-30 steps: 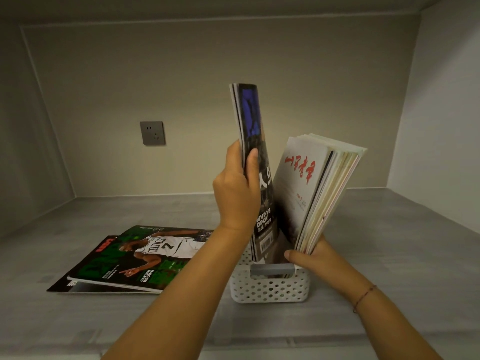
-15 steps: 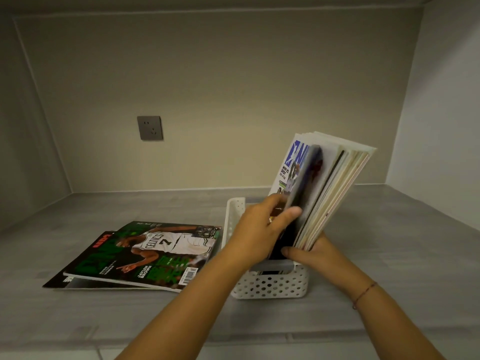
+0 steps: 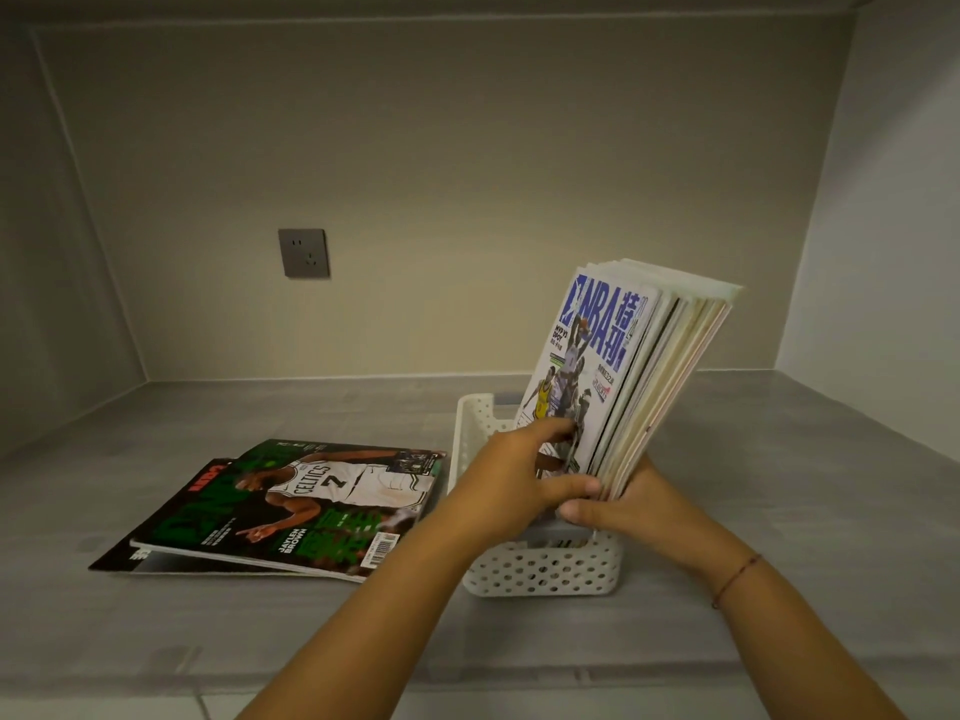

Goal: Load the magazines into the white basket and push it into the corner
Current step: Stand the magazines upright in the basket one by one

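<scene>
A white perforated basket (image 3: 540, 571) stands on the grey shelf, right of centre. Several magazines stand in it, leaning to the right, with a blue-and-white NBA magazine (image 3: 592, 356) at the front. My left hand (image 3: 511, 480) rests flat against that cover, thumb at the lower spine edge of the stack. My right hand (image 3: 618, 504) holds the stack from below and behind, at its near lower corner. Two more magazines lie flat to the left of the basket: a green Celtics magazine (image 3: 291, 504) on top of a dark one (image 3: 130, 550).
The grey shelf (image 3: 779, 485) sits in an alcove with a back wall, a left wall and a white right wall (image 3: 883, 226). A grey power socket (image 3: 304, 252) is on the back wall. The right back corner lies behind the basket.
The NBA magazine came down from my raised left hand into the basket and now stands at the front of the stack. My left hand dropped to press on its cover.
</scene>
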{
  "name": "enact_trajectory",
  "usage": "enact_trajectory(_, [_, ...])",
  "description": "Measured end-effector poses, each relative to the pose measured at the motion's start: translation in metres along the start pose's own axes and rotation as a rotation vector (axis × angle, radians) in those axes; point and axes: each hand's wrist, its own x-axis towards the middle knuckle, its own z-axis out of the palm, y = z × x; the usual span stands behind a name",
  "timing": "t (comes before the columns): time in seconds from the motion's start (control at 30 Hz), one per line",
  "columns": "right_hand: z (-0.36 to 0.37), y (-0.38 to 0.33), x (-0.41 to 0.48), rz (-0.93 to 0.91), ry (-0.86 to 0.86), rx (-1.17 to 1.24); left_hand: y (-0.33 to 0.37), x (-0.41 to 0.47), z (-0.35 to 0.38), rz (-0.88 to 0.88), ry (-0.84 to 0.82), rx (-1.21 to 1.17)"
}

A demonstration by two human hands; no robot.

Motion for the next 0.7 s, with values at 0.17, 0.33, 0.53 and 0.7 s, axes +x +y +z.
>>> enact_trajectory(0.17, [0.001,0.013,0.002,0.041,0.087,-0.05,-0.009,-0.017,-0.019,-0.013,-0.083,-0.229])
enact_trajectory(0.33, [-0.001,0.023,0.002,0.125,0.123,-0.082,-0.082,-0.047,-0.074,-0.367,0.644,0.08])
enact_trajectory(0.53, [-0.001,0.024,0.003,0.136,0.128,-0.097,-0.173,-0.104,-0.122,-1.152,0.709,0.471])
enact_trajectory(0.7, [-0.002,0.025,0.003,0.146,0.123,-0.098,-0.175,-0.112,-0.132,-1.2,0.782,0.305])
